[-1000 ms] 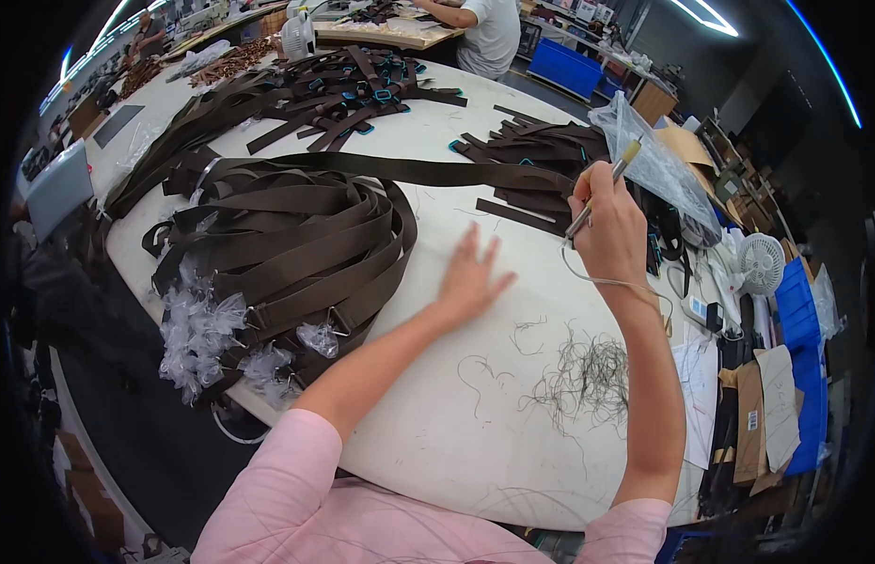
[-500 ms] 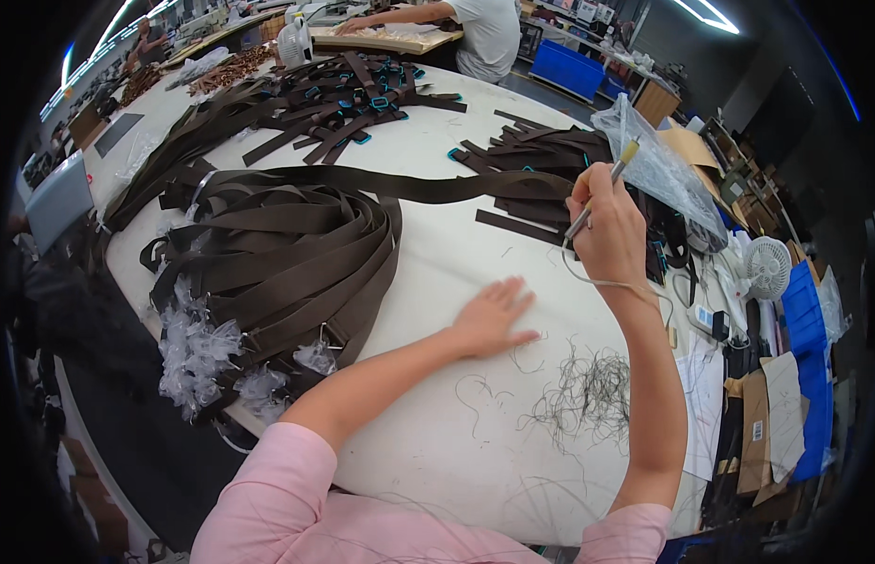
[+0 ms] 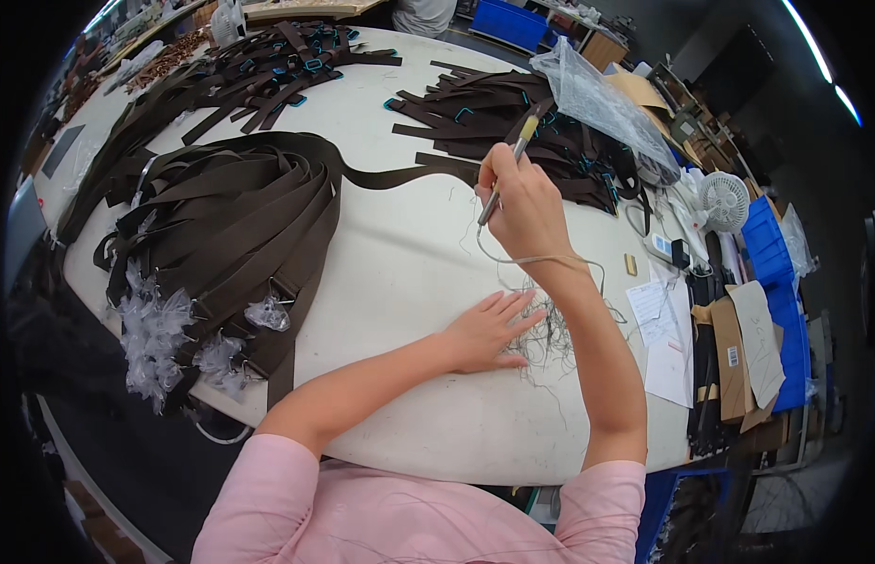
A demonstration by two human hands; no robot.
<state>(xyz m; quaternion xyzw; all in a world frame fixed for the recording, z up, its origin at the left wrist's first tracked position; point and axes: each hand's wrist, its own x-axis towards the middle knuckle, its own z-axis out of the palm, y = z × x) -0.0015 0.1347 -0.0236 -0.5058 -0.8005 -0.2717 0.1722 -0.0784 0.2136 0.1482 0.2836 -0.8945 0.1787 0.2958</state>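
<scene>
My right hand (image 3: 529,209) is closed around a slim pen-shaped tool (image 3: 518,150) with a yellowish section and a thin cord. The cord (image 3: 527,260) crosses my wrist. A dark brown webbing strap (image 3: 400,177) runs from a large looped bundle (image 3: 240,202) at left up to my right fingers; whether they also grip it, I cannot tell. Flat on the white table (image 3: 390,273), my left hand (image 3: 484,334) has its fingers spread, touching the edge of a tangle of dark threads (image 3: 548,334). Clear plastic wraps (image 3: 155,324) cover metal fittings at the bundle's near end.
Straps with blue-edged buckles lie in a far-left pile (image 3: 296,66) and a far-right pile (image 3: 475,108), the latter partly under a clear plastic bag (image 3: 606,94). Along the right edge are a white fan (image 3: 724,201), papers (image 3: 670,362), cardboard (image 3: 732,352) and a blue bin (image 3: 771,244).
The view has shifted. My left hand has slid right and nearer, to the thread tangle. My right hand, with the tool, has come left and nearer, away from the right strap pile.
</scene>
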